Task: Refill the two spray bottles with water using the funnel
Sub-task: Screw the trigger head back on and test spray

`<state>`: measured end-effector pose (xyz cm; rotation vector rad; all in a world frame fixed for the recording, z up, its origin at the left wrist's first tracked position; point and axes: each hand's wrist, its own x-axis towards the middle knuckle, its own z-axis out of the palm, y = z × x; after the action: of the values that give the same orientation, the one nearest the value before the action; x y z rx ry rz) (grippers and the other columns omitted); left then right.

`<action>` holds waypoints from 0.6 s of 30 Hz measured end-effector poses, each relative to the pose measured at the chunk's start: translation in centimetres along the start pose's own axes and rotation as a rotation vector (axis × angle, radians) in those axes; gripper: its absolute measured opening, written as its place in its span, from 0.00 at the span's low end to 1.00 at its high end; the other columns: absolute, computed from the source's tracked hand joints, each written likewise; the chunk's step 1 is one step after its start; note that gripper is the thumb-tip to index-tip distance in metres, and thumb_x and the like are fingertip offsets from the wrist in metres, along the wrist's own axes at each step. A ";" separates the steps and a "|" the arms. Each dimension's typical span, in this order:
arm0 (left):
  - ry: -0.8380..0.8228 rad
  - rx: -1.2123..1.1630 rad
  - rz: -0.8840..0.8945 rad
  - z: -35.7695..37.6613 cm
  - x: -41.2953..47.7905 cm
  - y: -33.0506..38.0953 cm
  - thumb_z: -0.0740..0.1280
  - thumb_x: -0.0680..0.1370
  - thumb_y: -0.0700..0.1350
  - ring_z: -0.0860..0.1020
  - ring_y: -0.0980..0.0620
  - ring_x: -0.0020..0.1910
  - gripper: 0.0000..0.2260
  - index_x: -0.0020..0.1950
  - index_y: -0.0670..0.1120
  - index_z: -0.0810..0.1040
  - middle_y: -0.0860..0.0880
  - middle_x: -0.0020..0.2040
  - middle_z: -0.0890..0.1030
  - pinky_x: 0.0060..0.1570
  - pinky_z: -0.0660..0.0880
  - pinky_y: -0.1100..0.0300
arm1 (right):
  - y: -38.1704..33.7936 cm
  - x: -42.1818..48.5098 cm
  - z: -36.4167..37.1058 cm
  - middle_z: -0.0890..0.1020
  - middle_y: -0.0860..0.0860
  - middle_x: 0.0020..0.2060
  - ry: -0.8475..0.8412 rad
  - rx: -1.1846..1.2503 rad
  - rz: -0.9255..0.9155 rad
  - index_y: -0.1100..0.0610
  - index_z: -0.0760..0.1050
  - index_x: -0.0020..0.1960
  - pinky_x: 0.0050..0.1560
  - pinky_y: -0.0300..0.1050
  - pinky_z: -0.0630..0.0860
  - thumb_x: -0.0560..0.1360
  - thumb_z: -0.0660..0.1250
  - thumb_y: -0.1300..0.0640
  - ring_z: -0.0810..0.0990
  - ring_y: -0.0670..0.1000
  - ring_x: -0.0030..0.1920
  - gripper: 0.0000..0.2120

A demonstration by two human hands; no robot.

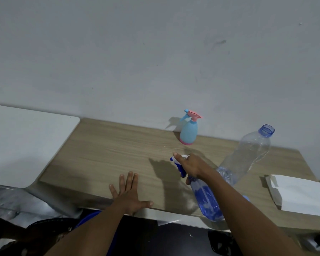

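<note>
Right grip (191, 168) clasps the blue spray bottle (207, 202) by its neck, lower centre-right of frame. Left grip (128, 194) lies flat, fingers spread, on the counter (109, 154). Pastel spray bottle (188, 131) stands upright mid-frame, by the wall.

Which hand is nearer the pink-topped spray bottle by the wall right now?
Right. The right hand grips the dark blue spray bottle just in front of the pink-topped spray bottle; the left hand lies flat on the table at its front edge, farther away.
</note>
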<state>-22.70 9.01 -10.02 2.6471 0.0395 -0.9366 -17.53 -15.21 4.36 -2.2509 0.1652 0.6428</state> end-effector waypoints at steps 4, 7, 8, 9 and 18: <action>-0.003 -0.008 0.003 0.0 -0.2 0.0 0.60 0.60 0.81 0.20 0.46 0.70 0.62 0.74 0.54 0.24 0.54 0.72 0.20 0.66 0.26 0.31 | 1.9 0.0 -0.4 0.79 0.57 0.32 0.030 -0.147 0.080 0.55 0.76 0.41 0.39 0.49 0.80 0.81 0.53 0.37 0.80 0.56 0.27 0.26; 0.002 -0.017 0.009 0.0 -0.1 0.0 0.59 0.59 0.81 0.20 0.46 0.70 0.62 0.75 0.54 0.25 0.54 0.72 0.20 0.66 0.26 0.31 | 3.9 0.2 -1.2 0.80 0.52 0.34 0.141 -0.372 0.060 0.53 0.81 0.55 0.51 0.49 0.77 0.81 0.48 0.35 0.82 0.54 0.36 0.29; 0.000 -0.020 0.010 0.0 -0.1 0.0 0.59 0.59 0.81 0.20 0.46 0.70 0.62 0.75 0.54 0.25 0.54 0.72 0.20 0.66 0.26 0.31 | 4.3 0.3 -1.4 0.81 0.53 0.34 0.154 -0.352 0.061 0.52 0.80 0.55 0.53 0.50 0.77 0.80 0.47 0.33 0.82 0.55 0.35 0.30; 0.001 -0.024 0.012 0.0 -0.1 0.0 0.59 0.58 0.82 0.20 0.46 0.71 0.62 0.75 0.54 0.25 0.54 0.73 0.21 0.66 0.27 0.31 | 4.4 0.3 -1.6 0.81 0.56 0.34 0.159 -0.326 0.059 0.52 0.79 0.54 0.52 0.51 0.78 0.79 0.46 0.32 0.83 0.55 0.32 0.31; 0.102 -0.032 -0.002 -1.3 0.3 0.4 0.65 0.46 0.82 0.26 0.44 0.75 0.73 0.77 0.53 0.29 0.52 0.77 0.27 0.69 0.32 0.29 | 2.0 0.8 -1.9 0.79 0.54 0.43 0.373 0.131 -0.051 0.54 0.68 0.53 0.39 0.57 0.83 0.77 0.61 0.42 0.84 0.58 0.34 0.16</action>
<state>-21.58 9.05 -9.12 2.6637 0.0804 -0.7936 -16.72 -17.94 3.73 -2.2201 0.3226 0.1737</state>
